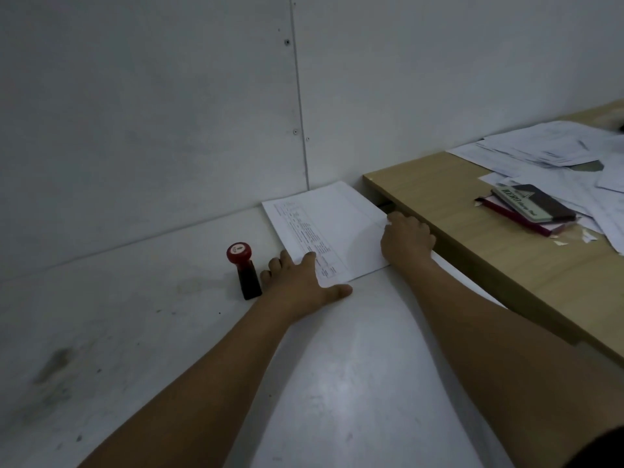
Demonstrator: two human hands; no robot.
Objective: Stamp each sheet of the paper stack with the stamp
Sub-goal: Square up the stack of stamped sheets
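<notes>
I see the paper stack [324,231] lying on the white surface [135,332] by the wall, beside the wooden desk [472,231]. The left hand [300,282] lies flat and spread: forefinger on the stack's near-left corner, the other 3 fingers off it, just beside the upright stamp [243,270]. The right hand [407,238] rests at the stack's right edge with its fingers bent, and I cannot tell whether they pinch it.

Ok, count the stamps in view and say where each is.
1. The stamp stands upright on the white surface, just left of the left hand, beside the paper stack. More could be hidden under the loose papers on the wooden desk.
</notes>
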